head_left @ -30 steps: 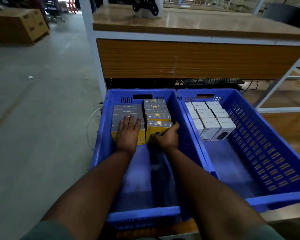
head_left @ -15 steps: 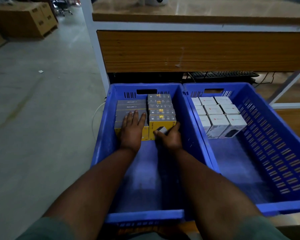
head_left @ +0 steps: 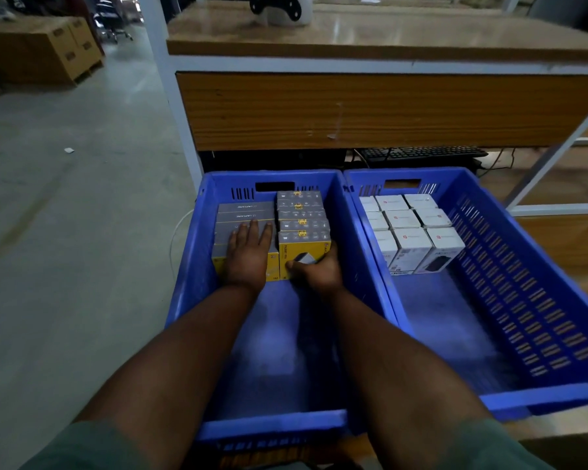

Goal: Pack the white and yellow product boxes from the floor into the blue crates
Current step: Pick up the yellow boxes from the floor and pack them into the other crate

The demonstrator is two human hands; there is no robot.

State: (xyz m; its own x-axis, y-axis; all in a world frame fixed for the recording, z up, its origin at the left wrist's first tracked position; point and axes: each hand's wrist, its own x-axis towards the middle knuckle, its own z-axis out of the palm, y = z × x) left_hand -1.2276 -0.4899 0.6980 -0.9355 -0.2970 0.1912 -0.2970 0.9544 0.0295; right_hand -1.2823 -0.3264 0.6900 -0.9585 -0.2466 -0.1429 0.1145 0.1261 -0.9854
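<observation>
Two blue crates stand side by side on the floor. The left crate (head_left: 187,293) holds two rows of yellow and grey boxes (head_left: 302,212) packed against its far wall. My left hand (head_left: 248,256) lies flat, fingers spread, on top of the nearest box of the left row (head_left: 241,215). My right hand (head_left: 316,269) grips the front face of the nearest yellow box (head_left: 302,244) in the right row. The right crate (head_left: 510,300) holds several white boxes (head_left: 411,228) at its far end.
A wooden-topped bench with a white metal frame (head_left: 370,110) rises just behind the crates, a keyboard (head_left: 421,152) beneath it. Bare concrete floor (head_left: 65,249) stretches to the left, with a cardboard-coloured pallet stack (head_left: 41,52) far back. The near halves of both crates hold nothing.
The yellow box under my right hand went from tilted to standing flush against its row. My left hand stayed flat on the left row. The view shifted slightly.
</observation>
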